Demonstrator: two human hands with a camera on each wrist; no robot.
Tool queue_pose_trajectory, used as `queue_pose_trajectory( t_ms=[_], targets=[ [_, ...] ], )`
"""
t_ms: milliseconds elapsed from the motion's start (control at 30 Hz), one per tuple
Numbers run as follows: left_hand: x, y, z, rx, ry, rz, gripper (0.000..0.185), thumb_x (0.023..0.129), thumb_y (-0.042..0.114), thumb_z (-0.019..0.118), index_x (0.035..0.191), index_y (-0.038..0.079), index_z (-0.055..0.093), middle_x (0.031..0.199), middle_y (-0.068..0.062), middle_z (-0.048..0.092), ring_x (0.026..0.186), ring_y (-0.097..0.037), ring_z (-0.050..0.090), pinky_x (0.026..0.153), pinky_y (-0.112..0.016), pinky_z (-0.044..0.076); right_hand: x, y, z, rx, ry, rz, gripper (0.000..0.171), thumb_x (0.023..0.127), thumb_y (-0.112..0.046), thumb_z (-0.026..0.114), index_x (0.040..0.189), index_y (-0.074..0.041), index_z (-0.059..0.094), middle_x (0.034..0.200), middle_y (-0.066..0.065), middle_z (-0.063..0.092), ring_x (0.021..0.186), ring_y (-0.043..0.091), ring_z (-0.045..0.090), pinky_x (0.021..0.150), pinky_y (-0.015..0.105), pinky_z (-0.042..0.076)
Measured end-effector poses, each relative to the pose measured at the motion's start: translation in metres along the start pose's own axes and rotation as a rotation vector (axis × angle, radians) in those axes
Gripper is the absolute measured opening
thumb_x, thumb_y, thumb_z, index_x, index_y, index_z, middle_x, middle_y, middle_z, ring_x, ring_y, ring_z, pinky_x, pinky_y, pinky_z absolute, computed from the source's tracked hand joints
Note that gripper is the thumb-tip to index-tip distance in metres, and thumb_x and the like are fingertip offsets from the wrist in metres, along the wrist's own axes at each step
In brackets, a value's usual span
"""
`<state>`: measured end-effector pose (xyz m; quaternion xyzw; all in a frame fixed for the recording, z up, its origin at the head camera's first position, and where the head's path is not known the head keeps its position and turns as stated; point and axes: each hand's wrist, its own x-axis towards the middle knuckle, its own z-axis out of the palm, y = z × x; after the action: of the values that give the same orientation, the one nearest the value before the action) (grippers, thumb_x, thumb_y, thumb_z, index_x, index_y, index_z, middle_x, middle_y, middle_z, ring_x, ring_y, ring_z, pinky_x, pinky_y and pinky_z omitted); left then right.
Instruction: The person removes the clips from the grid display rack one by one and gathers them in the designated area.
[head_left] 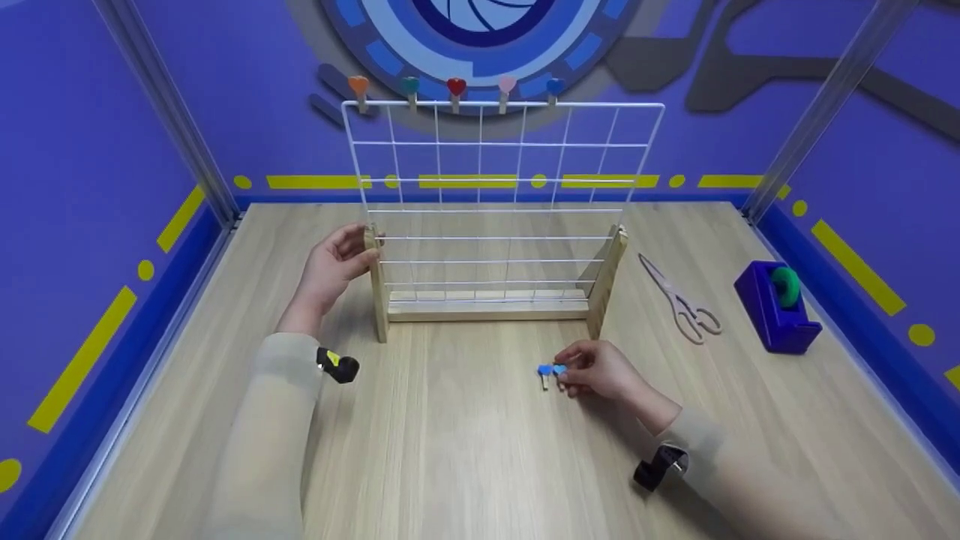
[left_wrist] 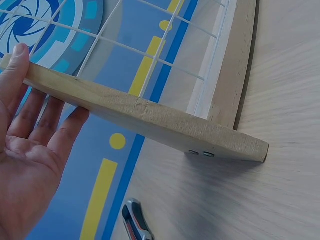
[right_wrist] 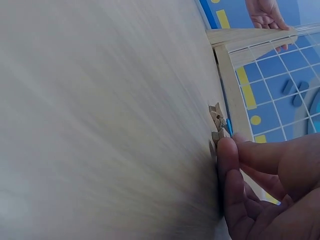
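head view shows our right hand [head_left: 600,371] low on the bench [head_left: 465,450], in front of the rack, its fingers curled and pinching a small clothes peg [head_left: 550,373] with a blue heart on its head. the peg lies on or just above the wood, near the right foot of the rack, and we cannot tell whether it is lifted clear. in the right wrist view the peg [right_wrist: 219,122] shows as a little wooden clip with a blue edge, right at our fingertips [right_wrist: 227,150].

our left hand [head_left: 334,262] is at the left wooden post [head_left: 375,281] of the wire grid rack [head_left: 495,202]. the left wrist view shows its fingers [left_wrist: 22,107] nearly straight behind the post [left_wrist: 145,120], thumb on the top end, steadying more than clamping.

we judge the peg to be very light, stiff and a bit fiddly: small enough to twist or flick out of a pinch, and sprung, so it opens only when squeezed at the tail end, away from the heart. a hold on the two flat wooden legs looks best. the rack seems light too, with thin wire that may flex, so the post is the sound place to brace it.

five more pegs [head_left: 456,90] sit along the top wire. scissors [head_left: 679,300] and a tape dispenser [head_left: 776,307] lie to the right, well apart from our hands.
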<state>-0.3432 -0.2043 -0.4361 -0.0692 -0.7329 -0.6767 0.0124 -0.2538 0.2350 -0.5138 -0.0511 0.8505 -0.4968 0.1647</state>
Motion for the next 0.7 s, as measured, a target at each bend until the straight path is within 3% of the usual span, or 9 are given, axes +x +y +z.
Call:
queue_pose_trajectory(
  t_ms=[200,400,567,700],
  targets=[
    [0.000,0.001,0.001,0.008,0.003,-0.011,0.056,0.099,0.010,0.068,0.150,0.004,0.047,0.150,-0.020,0.056,0.115,-0.002,0.064,0.093,-0.017,0.057,-0.004,-0.006,-0.007,-0.023,0.045,-0.050,0.028,0.092,0.001,0.073,0.119,0.005,0.067,0.086,0.010,0.072,0.069,0.014,0.067,0.061,0.026,0.058],
    [0.000,0.001,0.001,0.001,0.005,-0.013,0.055,0.099,0.010,0.068,0.150,0.004,0.047,0.150,-0.021,0.055,0.116,-0.003,0.064,0.093,-0.018,0.057,-0.007,-0.028,-0.020,-0.053,0.097,-0.096,0.030,0.093,-0.003,0.073,0.121,0.005,0.068,0.090,0.008,0.069,0.076,0.013,0.063,0.063,0.024,0.054],
    [-0.001,0.001,0.001,0.010,0.004,-0.015,0.054,0.099,0.012,0.069,0.149,0.007,0.049,0.149,-0.016,0.058,0.117,-0.004,0.063,0.095,-0.018,0.057,-0.009,-0.050,-0.034,-0.008,0.121,-0.113,0.031,0.095,-0.010,0.073,0.124,0.000,0.067,0.095,0.007,0.068,0.081,0.013,0.066,0.072,0.026,0.057],
    [-0.001,0.002,0.001,0.016,0.007,-0.018,0.055,0.099,0.013,0.070,0.149,0.007,0.049,0.149,-0.015,0.059,0.118,-0.004,0.063,0.096,-0.018,0.056,-0.010,-0.072,-0.048,0.052,0.156,-0.205,0.032,0.095,-0.009,0.073,0.124,0.001,0.066,0.096,0.006,0.068,0.082,0.013,0.067,0.070,0.024,0.058]
  ],
)
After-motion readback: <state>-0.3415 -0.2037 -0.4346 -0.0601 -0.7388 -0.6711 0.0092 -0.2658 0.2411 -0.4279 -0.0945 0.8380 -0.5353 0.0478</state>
